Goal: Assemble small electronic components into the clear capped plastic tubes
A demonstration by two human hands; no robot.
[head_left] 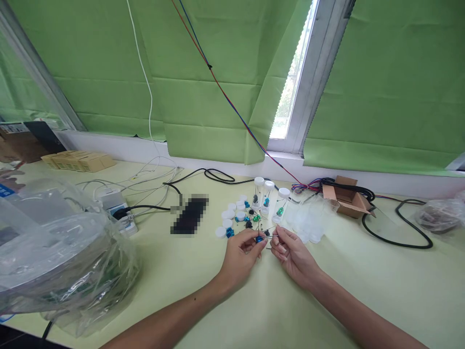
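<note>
My left hand [244, 249] pinches a small dark-blue piece [258, 239] with a thin stem standing up from it. Close beside it, the closed fingers of my right hand [290, 249] grip a thin metal tool [271, 236], perhaps tweezers, pointing toward the blue piece. Whether its tip touches the piece I cannot tell. Just beyond my hands lie several white round caps [228, 214] and small pieces in blue, green and black, such as a blue one [230, 232]. Three clear vials [280, 206] with white caps stand behind, each with small pieces inside.
Clear empty containers [308, 218] lie right of the vials, near an open cardboard box [347, 198] and black cable [399, 242]. On the left are a large plastic-wrapped bundle [72, 252], a power strip [127, 223], a pixelated dark object [191, 215] and yellow boxes [80, 161].
</note>
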